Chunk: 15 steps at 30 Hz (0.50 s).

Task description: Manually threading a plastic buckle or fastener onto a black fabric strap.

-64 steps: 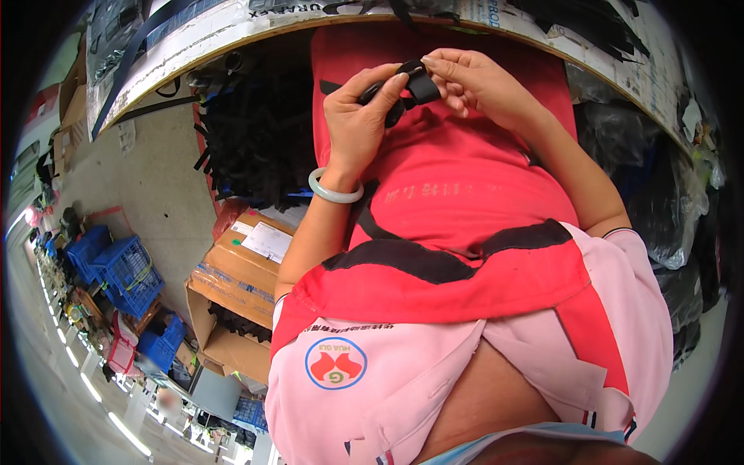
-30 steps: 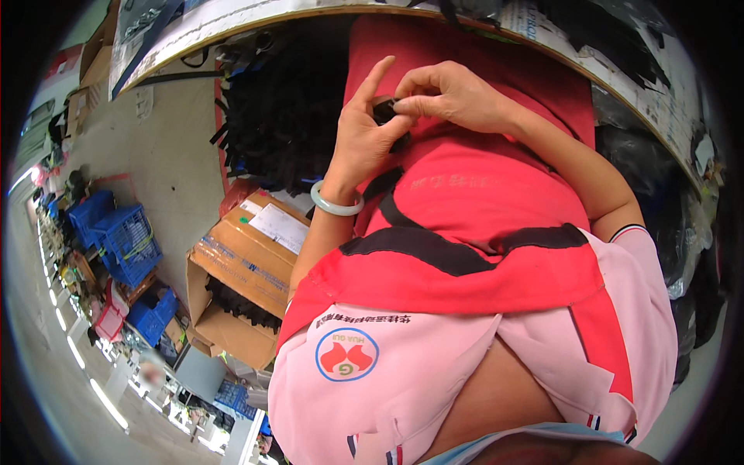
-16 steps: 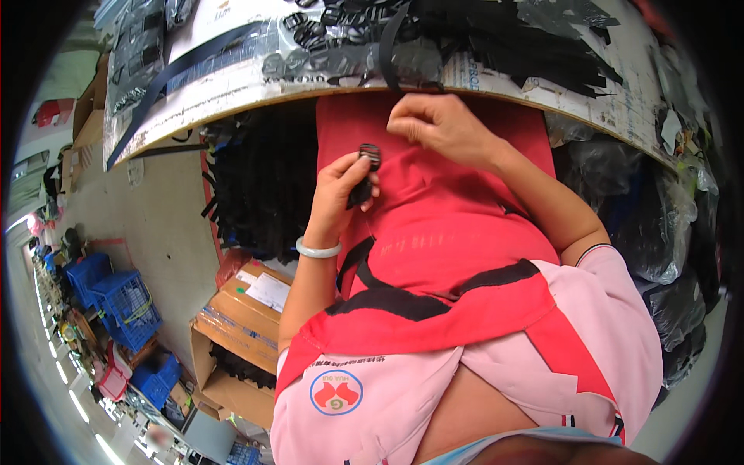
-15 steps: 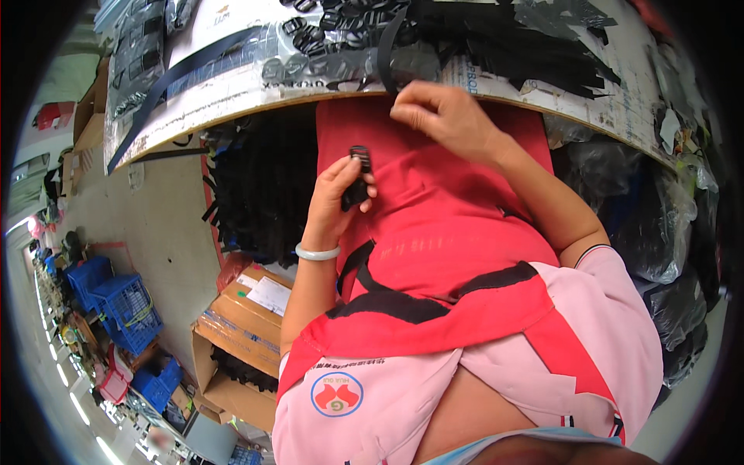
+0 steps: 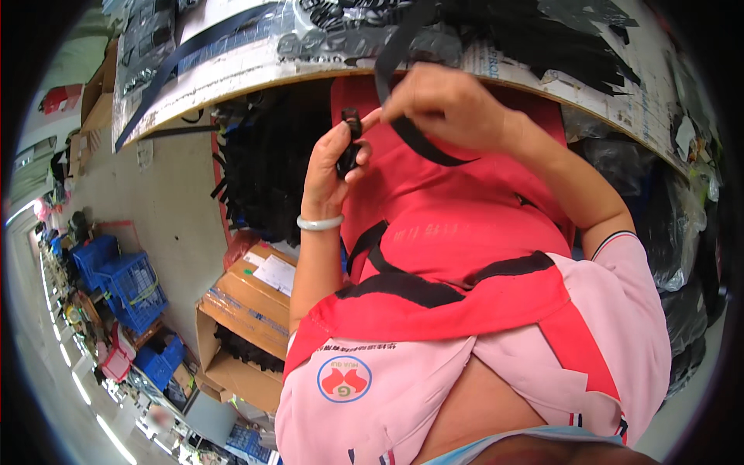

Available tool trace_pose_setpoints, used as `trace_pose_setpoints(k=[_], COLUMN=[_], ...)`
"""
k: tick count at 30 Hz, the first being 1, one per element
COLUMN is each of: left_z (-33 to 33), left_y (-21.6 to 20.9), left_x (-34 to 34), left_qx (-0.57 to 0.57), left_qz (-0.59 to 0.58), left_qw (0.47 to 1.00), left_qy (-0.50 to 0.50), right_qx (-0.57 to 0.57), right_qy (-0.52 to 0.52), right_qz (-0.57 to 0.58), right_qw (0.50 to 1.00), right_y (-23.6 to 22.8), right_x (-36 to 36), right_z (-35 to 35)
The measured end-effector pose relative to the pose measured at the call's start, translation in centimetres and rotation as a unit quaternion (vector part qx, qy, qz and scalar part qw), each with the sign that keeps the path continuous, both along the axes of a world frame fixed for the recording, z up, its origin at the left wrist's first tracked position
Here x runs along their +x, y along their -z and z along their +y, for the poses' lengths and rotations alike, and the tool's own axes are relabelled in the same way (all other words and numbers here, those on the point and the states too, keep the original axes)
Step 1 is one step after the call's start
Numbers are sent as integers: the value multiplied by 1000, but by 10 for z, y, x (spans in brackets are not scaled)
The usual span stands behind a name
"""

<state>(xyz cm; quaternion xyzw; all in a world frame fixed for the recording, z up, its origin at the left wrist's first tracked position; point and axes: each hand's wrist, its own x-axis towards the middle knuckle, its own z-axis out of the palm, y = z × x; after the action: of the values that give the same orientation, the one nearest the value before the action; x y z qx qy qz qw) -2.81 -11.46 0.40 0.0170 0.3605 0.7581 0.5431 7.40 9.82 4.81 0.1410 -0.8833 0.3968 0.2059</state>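
My left hand (image 5: pixel 324 170), with a pale bangle at the wrist, is closed around a black plastic buckle (image 5: pixel 351 118) held upright above my red apron (image 5: pixel 434 198). Close by on its right, my right hand (image 5: pixel 453 105) is closed on a black webbing strap (image 5: pixel 422 146). The strap comes down from the table, passes behind the fingers and leaves a loose tail over the apron. An outstretched right finger reaches to the buckle's top. Whether the strap end is in the buckle I cannot tell.
Across the top runs the table edge (image 5: pixel 256 87), bearing several loose black buckles (image 5: pixel 349 14) and dark strap pieces (image 5: pixel 535 46). Black straps hang beneath it (image 5: pixel 267 167). Left are an open cardboard box (image 5: pixel 248 302) and blue crates (image 5: pixel 132 287); plastic bags (image 5: pixel 670 240) stand right.
My right hand has drawn the strap down off the table edge and left toward the buckle. My left hand has risen slightly with the buckle.
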Motion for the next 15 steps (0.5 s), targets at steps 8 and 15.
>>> trace_pose_setpoints(k=[8, 15], left_z=[16, 26], left_y=[-15, -4], left_x=[22, 65], left_qx=[-90, -81], left_qz=[200, 299], left_qw=[972, 947], left_qy=[82, 85], right_qx=[-264, -478], right_qy=[30, 138], right_qz=[-178, -363], right_qw=[947, 788], right_y=[31, 25], right_x=[42, 4], right_z=[-11, 9])
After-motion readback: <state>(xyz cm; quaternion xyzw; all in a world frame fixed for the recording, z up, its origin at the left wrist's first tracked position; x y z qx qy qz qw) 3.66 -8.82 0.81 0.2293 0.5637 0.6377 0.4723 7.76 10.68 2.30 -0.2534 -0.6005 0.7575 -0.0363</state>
